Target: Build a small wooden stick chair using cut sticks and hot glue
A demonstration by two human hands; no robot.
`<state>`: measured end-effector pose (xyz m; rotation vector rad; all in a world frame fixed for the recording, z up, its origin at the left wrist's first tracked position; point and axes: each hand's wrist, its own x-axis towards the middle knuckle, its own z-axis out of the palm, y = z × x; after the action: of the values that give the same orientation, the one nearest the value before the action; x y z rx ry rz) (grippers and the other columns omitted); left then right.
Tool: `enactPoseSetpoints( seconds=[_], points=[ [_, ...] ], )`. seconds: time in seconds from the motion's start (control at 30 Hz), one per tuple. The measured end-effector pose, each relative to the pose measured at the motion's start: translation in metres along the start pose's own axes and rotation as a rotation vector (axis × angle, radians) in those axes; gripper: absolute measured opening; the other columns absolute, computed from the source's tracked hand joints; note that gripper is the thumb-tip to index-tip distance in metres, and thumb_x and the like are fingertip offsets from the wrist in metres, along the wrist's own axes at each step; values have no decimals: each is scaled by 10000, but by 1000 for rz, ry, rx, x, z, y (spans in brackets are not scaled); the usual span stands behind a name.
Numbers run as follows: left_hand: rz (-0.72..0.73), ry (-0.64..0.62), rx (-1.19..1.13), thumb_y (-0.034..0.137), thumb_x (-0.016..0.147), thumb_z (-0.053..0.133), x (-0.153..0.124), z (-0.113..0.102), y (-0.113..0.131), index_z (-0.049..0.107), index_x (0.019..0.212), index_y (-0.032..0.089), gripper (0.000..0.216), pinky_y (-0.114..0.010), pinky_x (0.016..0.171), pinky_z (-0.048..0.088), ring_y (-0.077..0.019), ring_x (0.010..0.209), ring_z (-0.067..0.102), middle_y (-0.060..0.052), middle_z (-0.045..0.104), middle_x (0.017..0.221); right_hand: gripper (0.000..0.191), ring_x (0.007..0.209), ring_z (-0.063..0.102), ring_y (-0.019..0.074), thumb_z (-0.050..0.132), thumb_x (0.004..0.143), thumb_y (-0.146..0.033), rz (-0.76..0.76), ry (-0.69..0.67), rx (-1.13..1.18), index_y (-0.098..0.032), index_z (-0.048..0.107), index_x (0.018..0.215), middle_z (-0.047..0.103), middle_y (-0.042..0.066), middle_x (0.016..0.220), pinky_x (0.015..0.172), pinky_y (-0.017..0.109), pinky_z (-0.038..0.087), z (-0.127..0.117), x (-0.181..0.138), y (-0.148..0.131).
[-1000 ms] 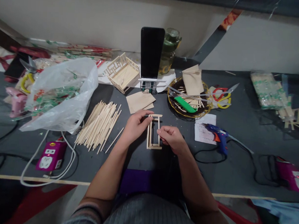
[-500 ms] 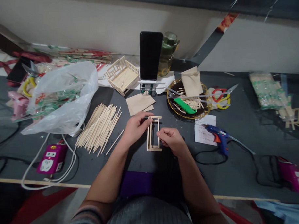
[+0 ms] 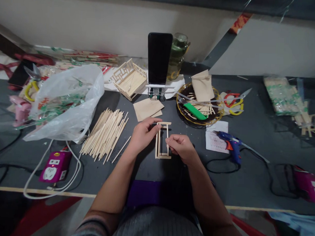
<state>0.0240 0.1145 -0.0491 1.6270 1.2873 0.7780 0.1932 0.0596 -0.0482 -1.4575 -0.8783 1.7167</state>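
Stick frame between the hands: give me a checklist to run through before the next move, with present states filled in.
1. Left hand steadying the stick frame: ok, at its far left corner.
2. Right hand on the frame: ok, thumb and finger at the right-hand stick.
3. Frame corners firmly joined: cannot tell, too small to judge.
4. Stick pile clear of the frame: ok, it lies apart, to the left.
5. Glue gun nozzle clear of the paper sheet: not ok, it lies over it.
6. Glue gun hot: cannot tell.
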Motion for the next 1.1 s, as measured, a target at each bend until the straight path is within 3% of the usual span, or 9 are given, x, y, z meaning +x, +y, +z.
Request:
enactPoseSetpoints(
  seconds=[0.4,0.83,1.1],
  points=[
    [16,-10,-24,330,891,584,0,0,0,714,1074,207,256,-234,520,407,-109,560,500,-25,681,784,431,383,254,47,769,646,-490,-8,7,-20,-195,486,507,392,-74,404,388,213,166,-1,0,0],
    [34,-31,-61,309,898,575,1,1,-3,699,1086,179,260,-225,571,448,-115,656,553,-58,700,936,476,392,245,66,656,745,-585,-173,107,-95,-203,497,510,328,-73,401,394,233,183,-1,14,10],
    [37,-24,-56,307,893,584,1,2,-2,704,1079,186,252,-215,560,443,-111,644,553,-57,706,950,474,386,257,67,641,756,-585,-181,122,-126,-204,502,511,356,-65,409,390,234,193,-2,12,11]
  ],
)
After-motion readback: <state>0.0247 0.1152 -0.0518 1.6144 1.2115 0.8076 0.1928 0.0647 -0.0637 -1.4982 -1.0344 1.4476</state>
